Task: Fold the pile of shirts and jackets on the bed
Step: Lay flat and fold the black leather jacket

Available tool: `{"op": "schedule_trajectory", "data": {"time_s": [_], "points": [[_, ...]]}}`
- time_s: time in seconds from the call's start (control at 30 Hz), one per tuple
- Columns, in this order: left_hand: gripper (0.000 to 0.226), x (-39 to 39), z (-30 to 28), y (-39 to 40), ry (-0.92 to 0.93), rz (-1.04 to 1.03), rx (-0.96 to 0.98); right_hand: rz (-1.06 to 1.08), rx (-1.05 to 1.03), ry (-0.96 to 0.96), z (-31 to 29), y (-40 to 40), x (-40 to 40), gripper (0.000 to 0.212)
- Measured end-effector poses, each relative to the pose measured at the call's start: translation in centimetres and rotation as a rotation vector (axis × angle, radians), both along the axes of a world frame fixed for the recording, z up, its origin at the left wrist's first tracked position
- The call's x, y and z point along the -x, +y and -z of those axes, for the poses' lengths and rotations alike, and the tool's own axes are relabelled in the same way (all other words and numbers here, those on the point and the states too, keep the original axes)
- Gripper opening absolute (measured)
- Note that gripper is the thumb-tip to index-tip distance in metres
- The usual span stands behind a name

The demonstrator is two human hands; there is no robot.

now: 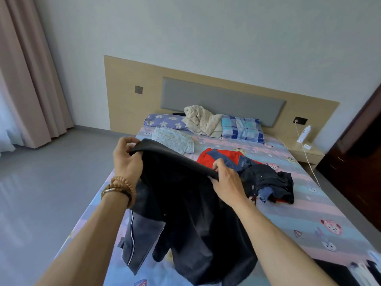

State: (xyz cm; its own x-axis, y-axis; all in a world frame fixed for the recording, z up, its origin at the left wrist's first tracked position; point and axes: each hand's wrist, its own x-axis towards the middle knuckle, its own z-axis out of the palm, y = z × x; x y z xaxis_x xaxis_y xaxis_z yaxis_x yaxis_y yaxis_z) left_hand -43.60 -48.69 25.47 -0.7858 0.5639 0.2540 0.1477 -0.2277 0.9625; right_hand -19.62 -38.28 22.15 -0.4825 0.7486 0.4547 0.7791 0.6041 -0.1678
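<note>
Left hand (126, 159), right hand (226, 181) gripping black jacket (185, 213) above bed (299, 213)

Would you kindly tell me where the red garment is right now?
In the head view, the red garment lies on the bed, right of centre, under a blue denim piece, just beyond the right hand.

Two pillows (242, 126) by the headboard (222, 100), curtain (31, 69) left
</note>
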Motion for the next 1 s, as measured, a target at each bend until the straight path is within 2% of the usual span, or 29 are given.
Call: {"op": "schedule_trajectory", "data": {"time_s": [0.07,0.17,0.2,0.3,0.37,0.43,0.5,0.6,0.67,0.73,0.87,0.93,1.0], "points": [[0.031,0.6,-0.2,0.2,0.231,0.044,0.111,0.023,0.203,-0.055,0.3,0.2,-0.7,0.024],[0.036,1.1,2.0,-0.2,0.569,0.038,0.436,0.012,0.271,0.057,-2.4,0.3,-1.4,0.039],[0.036,1.0,3.2,-0.5,0.611,0.058,0.56,-0.035,0.292,0.076,-3.9,0.0,-1.5,0.042],[0.049,-1.3,7.0,-1.8,0.657,0.193,0.873,-0.209,0.387,-0.056,-7.8,-2.2,-0.8,0.032],[0.045,-3.9,8.8,-2.4,0.605,0.335,0.881,-0.267,0.408,-0.155,-8.8,-4.1,0.1,0.037],[0.018,-6.5,9.2,-2.7,0.466,0.407,0.817,-0.287,0.398,-0.238,-8.5,-5.2,0.2,0.034],[0.011,-7.6,9.3,-3.2,0.37,0.279,0.823,-0.227,0.307,-0.228,-6.9,-6.0,-0.8,0.019],[0.009,-7.7,8.9,-4.3,0.447,0.142,0.875,0.089,0.04,0.038,-1.2,-7.0,-3.9,0.017],[0.016,-7.8,7.8,-4.6,0.536,0.116,0.856,0.229,0.094,0.237,3.5,-8.0,-5.1,0.02],[0.021,-7.8,6.5,-4.5,0.625,0.085,0.817,0.273,0.304,0.274,7.1,-9.1,-5.1,0.02],[0.019,-7.0,4.8,-4.2,0.625,0.086,0.82,0.037,0.58,-0.007,9.4,-10.5,-4.0,0.034],[0.016,-6.0,4.1,-4.3,0.71,0.117,0.919,-0.011,0.535,-0.21,9.6,-10.2,-4.1,0.039],[0.018,-4.8,3.6,-4.5,0.84,0.147,1.091,0.096,0.374,-0.369,8.9,-9.2,-4.5,0.031]]}}
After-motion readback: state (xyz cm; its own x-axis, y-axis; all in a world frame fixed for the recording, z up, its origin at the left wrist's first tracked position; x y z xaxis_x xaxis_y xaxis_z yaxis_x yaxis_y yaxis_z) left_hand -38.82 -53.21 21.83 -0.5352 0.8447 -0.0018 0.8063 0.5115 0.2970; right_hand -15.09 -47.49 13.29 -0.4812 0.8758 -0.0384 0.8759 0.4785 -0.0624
